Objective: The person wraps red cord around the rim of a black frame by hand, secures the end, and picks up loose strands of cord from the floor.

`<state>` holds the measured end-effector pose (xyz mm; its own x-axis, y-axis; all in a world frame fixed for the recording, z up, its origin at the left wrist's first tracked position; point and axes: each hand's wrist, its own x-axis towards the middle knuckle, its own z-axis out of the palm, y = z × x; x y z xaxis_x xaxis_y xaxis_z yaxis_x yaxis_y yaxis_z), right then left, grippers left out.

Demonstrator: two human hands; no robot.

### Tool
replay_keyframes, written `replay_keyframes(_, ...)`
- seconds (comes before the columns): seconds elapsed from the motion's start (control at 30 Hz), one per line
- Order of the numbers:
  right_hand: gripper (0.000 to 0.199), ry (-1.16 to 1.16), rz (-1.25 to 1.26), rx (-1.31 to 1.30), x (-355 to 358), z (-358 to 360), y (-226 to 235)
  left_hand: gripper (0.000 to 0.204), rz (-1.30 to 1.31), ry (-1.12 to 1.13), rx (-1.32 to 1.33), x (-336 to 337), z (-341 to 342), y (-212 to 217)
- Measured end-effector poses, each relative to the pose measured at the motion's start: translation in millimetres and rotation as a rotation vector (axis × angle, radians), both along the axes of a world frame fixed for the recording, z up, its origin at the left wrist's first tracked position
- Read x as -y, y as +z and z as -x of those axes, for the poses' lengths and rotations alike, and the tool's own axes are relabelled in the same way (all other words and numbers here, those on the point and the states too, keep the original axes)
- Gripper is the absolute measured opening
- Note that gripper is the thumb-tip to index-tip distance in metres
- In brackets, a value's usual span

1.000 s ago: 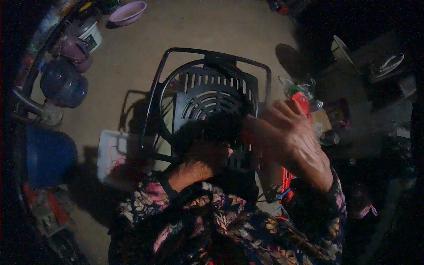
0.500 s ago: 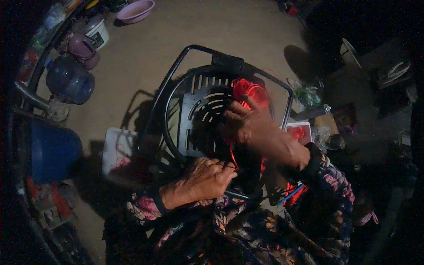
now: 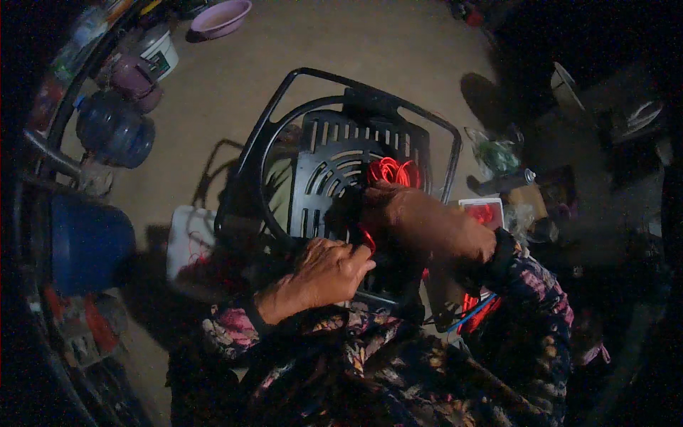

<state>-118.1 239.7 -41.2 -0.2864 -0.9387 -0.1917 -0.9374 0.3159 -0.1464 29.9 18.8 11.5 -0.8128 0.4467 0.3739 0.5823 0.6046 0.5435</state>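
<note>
A black slotted plastic seat panel (image 3: 334, 142) on a black tubular metal frame (image 3: 245, 160) stands in front of me. Over its right part is a looped bundle of shiny red cord (image 3: 393, 172). My right hand (image 3: 430, 222), somewhat blurred, is closed on the near side of this bundle, fingertips partly hidden. Lower and to the left, my left hand (image 3: 313, 279) pinches a short red strand (image 3: 368, 240) between thumb and forefinger, just above the panel's near edge. Shadow hides where the strand runs between my hands.
At left are a white container (image 3: 191, 238) with red strands, a blue tub (image 3: 92, 245) and a large water bottle (image 3: 114, 128). A pink basin (image 3: 222, 20) lies far off. At right are a white box (image 3: 482, 212), a spray can (image 3: 514, 179) and more red cord (image 3: 478, 313).
My right hand and the cord bundle have come down toward me, nearer my left hand. My left hand has shifted slightly left and up, still pinching the strand.
</note>
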Motion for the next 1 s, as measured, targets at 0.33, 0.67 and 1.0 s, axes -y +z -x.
replay_keyframes(0.33,0.026,-0.302,0.284,0.637,24.1,-27.8,103.0,0.017,-0.015,-0.001,0.045,3.5,29.6,-8.7)
replay_keyframes(0.67,0.039,0.021,-0.068,-0.062,-3.6,-80.2,96.0,0.013,-0.007,-0.128,0.085,8.3,33.1,-16.3)
replay_keyframes(1.0,0.044,-0.06,0.169,0.127,13.1,-89.2,107.5,0.018,0.001,-0.144,0.105,12.6,35.2,-7.0)
